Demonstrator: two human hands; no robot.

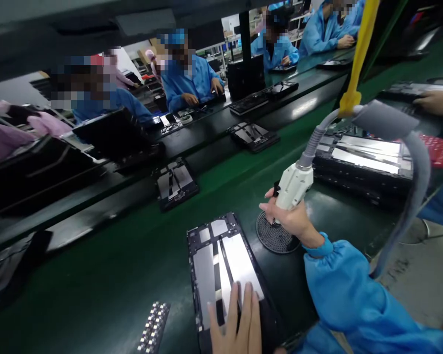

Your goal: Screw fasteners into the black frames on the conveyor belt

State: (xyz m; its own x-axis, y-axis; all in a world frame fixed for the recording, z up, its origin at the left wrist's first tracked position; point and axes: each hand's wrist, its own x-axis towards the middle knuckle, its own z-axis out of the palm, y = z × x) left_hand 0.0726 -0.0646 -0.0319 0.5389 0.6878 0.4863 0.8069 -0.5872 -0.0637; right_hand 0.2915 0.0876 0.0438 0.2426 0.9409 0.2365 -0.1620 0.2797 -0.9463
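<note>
My left hand (239,322) lies with fingers stretched flat on an opened tablet (223,265), whose silver battery plates and black frame show. The tablet rests on the green work surface directly in front of me. My right hand (290,219) is closed around a white hand tool (294,184) fed by a grey ribbed hose (312,142). Its lower end is hidden behind my fingers, so I cannot tell exactly what kind of tool it is. Under this hand is a round black mesh disc (271,238), to the right of the tablet.
A yellow strap (362,54) hangs above the hose. Small parts in a strip (154,327) lie at lower left. More opened tablets (176,184) sit along the line, with a tablet stack (365,162) at right. A co-worker's hand (437,103) is at far right; people in blue sit opposite.
</note>
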